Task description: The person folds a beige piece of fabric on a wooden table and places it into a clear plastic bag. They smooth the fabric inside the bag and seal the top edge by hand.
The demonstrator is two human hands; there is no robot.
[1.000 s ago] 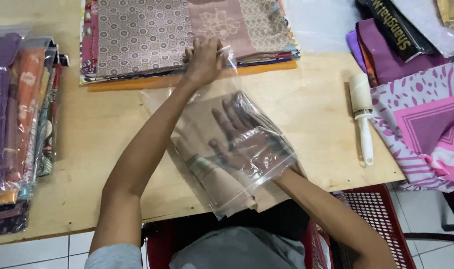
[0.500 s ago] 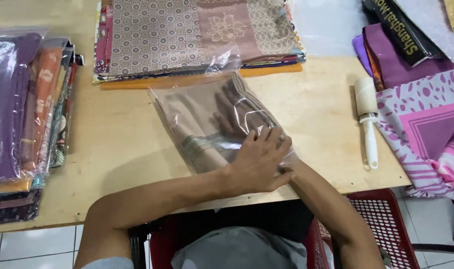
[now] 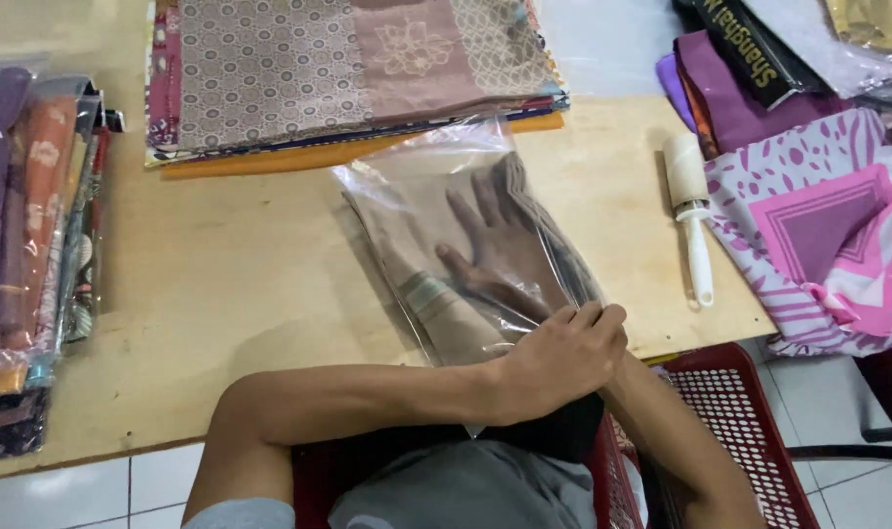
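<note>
Since half a second ago our left hand (image 3: 559, 360) has slid down to the near edge of the clear plastic bag (image 3: 466, 235), its fingers (image 3: 603, 318) now pinched together on the bag's open mouth. Our right hand (image 3: 500, 245) lies flat inside the bag, fingers spread apart on the folded beige cloth (image 3: 436, 294), which rests mid-surface on the pale wooden surface (image 3: 240, 284). A stack of patterned brown and pink fabrics (image 3: 348, 69) lies beyond; bagged orange and purple cloths (image 3: 25, 216) stand left; a white lint roller (image 3: 691, 211) lies right beside a pink-and-white printed scarf (image 3: 828, 235). Our right forearm is hidden behind the left hand.
</note>
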